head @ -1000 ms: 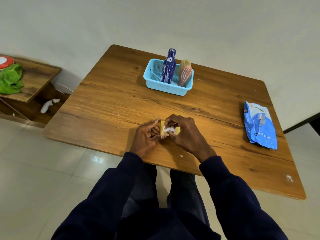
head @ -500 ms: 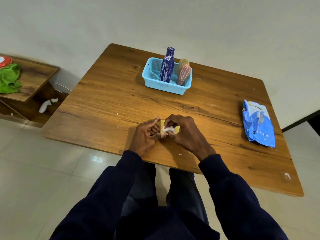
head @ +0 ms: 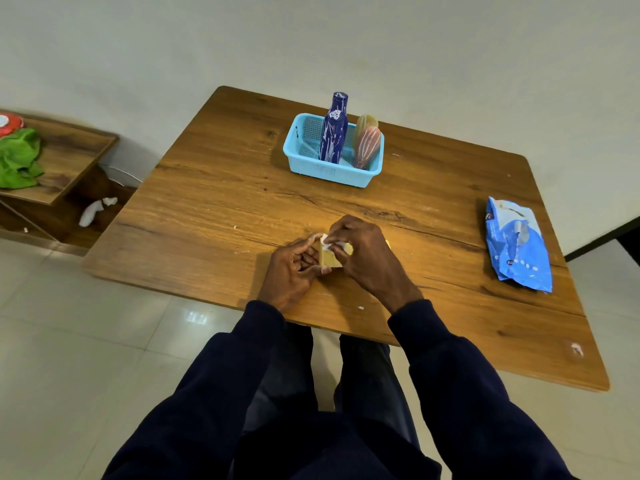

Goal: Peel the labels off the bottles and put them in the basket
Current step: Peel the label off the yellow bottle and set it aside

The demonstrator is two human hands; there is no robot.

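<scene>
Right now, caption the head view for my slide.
Left hand holds a yellow bottle while right hand pinches its white label; a dark blue bottle stands in the basket.

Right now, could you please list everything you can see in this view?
table: one, brown wood, centre
basket: one, light blue, far middle of table
blue bottle: one, dark blue, upright in basket
pink bottle: one, pink, leaning in basket's right end
pale bottle: one, yellowish, behind pink bottle in basket
yellow bottle: one, yellow, near edge, between hands
label: one, white, on yellow bottle, partly peeled
packet: one, blue, table's right side
shelf: one, brown wood, left
cloth: one, green, on shelf
left hand: one, holds yellow bottle
right hand: one, pinches label
</scene>
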